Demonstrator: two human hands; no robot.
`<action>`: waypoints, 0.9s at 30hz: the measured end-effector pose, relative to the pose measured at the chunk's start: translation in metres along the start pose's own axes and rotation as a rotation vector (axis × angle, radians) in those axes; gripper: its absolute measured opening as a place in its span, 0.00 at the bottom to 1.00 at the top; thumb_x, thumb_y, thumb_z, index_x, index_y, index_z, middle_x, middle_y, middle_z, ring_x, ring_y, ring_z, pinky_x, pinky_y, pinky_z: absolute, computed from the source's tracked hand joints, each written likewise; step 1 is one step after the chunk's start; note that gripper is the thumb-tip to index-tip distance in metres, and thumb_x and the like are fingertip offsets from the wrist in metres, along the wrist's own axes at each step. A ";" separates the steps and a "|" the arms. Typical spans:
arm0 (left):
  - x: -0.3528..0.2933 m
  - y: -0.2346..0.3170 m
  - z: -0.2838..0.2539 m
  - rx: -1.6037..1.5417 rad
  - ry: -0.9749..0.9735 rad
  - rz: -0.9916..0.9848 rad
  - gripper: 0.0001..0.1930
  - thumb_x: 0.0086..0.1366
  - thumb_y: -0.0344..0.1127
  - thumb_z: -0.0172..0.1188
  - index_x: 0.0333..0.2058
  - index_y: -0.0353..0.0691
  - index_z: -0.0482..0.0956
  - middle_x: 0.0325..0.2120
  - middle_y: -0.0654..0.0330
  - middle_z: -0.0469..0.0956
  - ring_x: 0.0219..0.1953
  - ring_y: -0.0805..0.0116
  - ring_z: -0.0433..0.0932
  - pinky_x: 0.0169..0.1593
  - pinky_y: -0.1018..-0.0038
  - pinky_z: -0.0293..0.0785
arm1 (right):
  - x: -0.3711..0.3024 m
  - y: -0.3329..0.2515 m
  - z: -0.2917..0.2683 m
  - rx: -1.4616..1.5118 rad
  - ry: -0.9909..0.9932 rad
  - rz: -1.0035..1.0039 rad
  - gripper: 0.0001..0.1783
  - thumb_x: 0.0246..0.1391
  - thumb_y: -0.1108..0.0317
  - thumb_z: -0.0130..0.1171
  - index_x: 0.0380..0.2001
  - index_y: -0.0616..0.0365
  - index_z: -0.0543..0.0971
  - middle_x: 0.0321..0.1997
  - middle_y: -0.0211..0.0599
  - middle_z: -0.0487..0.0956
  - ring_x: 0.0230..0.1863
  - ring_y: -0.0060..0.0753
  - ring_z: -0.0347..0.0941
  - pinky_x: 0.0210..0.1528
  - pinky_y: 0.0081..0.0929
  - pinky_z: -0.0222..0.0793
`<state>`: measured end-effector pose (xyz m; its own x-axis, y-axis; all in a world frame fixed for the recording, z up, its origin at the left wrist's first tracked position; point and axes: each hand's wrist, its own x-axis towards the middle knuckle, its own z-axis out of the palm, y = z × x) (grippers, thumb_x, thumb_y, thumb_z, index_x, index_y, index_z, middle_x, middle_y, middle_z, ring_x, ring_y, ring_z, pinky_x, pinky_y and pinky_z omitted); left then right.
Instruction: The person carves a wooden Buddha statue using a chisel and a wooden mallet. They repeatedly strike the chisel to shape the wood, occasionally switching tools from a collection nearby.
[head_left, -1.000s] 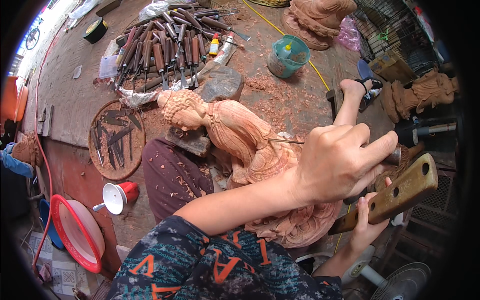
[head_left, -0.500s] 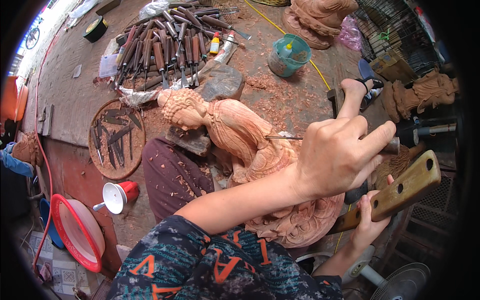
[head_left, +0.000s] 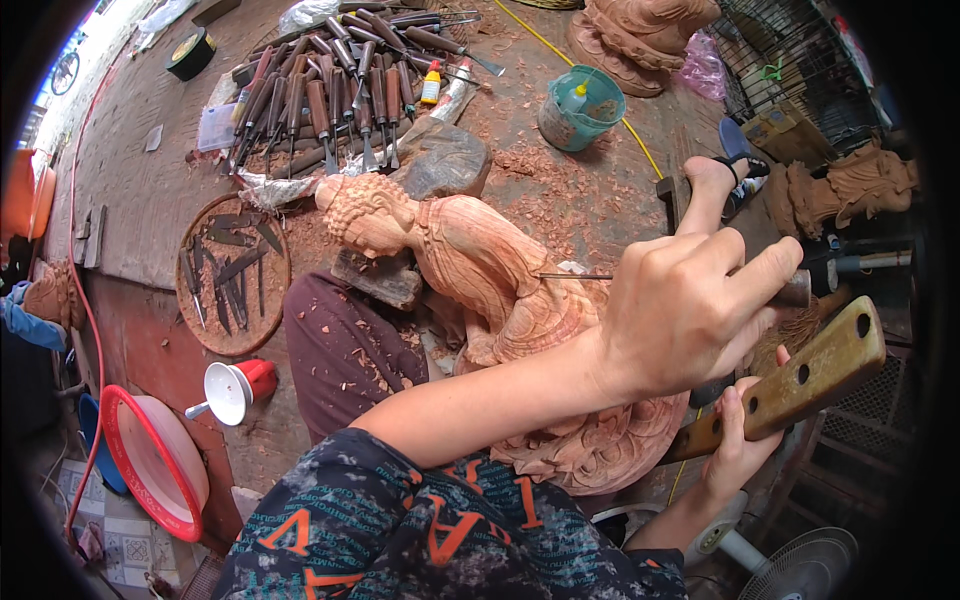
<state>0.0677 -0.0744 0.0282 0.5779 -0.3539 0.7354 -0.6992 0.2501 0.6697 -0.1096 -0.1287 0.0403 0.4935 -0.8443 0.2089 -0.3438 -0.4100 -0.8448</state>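
1. Thin dark-metal chisel (head_left: 580,277) shifted a hair rightward; flat yellow-brown holed bar (head_left: 815,370) rose slightly.
2. Work spot stayed near the same arm of the reddish carved-wood robed figure (head_left: 475,245).
3. Left hand (head_left: 680,315): fingers clamped on chisel. Right hand (head_left: 735,445): fingers wrapped round bar.
4. Figure lay tilted beside maroon trouser leg (head_left: 345,345); curled hair, robe folds, striped grain visible.

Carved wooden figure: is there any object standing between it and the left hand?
Only the thin metal tool, gripped in the left hand, spans the gap to the carved figure; nothing else visible blocks it.
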 end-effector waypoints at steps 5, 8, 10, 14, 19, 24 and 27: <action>0.002 -0.003 0.003 0.028 -0.003 -0.045 0.19 0.44 0.34 0.65 0.38 0.43 0.74 0.18 0.59 0.70 0.20 0.62 0.74 0.21 0.70 0.70 | 0.007 -0.003 0.001 0.021 -0.003 -0.015 0.32 0.47 0.79 0.56 0.58 0.68 0.60 0.28 0.29 0.67 0.29 0.19 0.62 0.38 0.15 0.59; 0.001 -0.003 0.003 0.025 0.018 -0.038 0.20 0.43 0.33 0.66 0.39 0.47 0.74 0.17 0.62 0.70 0.18 0.65 0.74 0.21 0.71 0.70 | 0.007 -0.002 0.001 -0.129 0.057 -0.045 0.31 0.47 0.81 0.58 0.56 0.68 0.63 0.29 0.29 0.68 0.31 0.20 0.63 0.39 0.17 0.61; 0.001 -0.005 0.002 0.032 0.029 -0.033 0.21 0.43 0.33 0.65 0.39 0.48 0.74 0.17 0.63 0.70 0.18 0.65 0.74 0.21 0.71 0.70 | 0.009 0.006 -0.007 -0.227 0.030 -0.080 0.27 0.47 0.82 0.59 0.53 0.66 0.66 0.30 0.30 0.69 0.32 0.21 0.64 0.39 0.18 0.62; 0.000 -0.005 0.003 0.036 0.010 -0.019 0.20 0.43 0.33 0.66 0.38 0.47 0.74 0.19 0.62 0.72 0.19 0.66 0.75 0.21 0.71 0.70 | 0.008 0.000 -0.008 -0.160 0.045 -0.042 0.22 0.47 0.82 0.58 0.48 0.65 0.67 0.31 0.30 0.69 0.32 0.21 0.64 0.38 0.17 0.62; -0.001 -0.006 0.002 0.000 -0.048 0.032 0.18 0.43 0.35 0.65 0.36 0.43 0.74 0.16 0.55 0.71 0.29 0.54 0.78 0.21 0.69 0.72 | 0.006 0.003 -0.013 -0.214 0.032 -0.090 0.25 0.48 0.82 0.57 0.51 0.66 0.65 0.32 0.31 0.69 0.32 0.21 0.64 0.38 0.17 0.62; -0.005 -0.006 -0.002 -0.023 -0.096 0.023 0.19 0.41 0.36 0.66 0.35 0.43 0.75 0.15 0.51 0.69 0.37 0.47 0.78 0.21 0.68 0.73 | 0.000 0.011 -0.017 -0.265 -0.030 -0.084 0.28 0.49 0.83 0.55 0.55 0.66 0.64 0.31 0.30 0.69 0.33 0.21 0.64 0.39 0.17 0.62; -0.005 -0.006 -0.003 -0.040 -0.064 0.043 0.19 0.40 0.35 0.66 0.35 0.43 0.75 0.15 0.52 0.69 0.37 0.48 0.78 0.21 0.68 0.73 | -0.001 0.003 -0.010 -0.135 0.077 -0.110 0.20 0.49 0.81 0.57 0.47 0.66 0.67 0.31 0.32 0.69 0.31 0.21 0.65 0.36 0.18 0.63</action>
<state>0.0705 -0.0710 0.0207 0.5187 -0.3982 0.7565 -0.7049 0.3015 0.6421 -0.1193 -0.1323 0.0425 0.4730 -0.8138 0.3377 -0.3981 -0.5393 -0.7421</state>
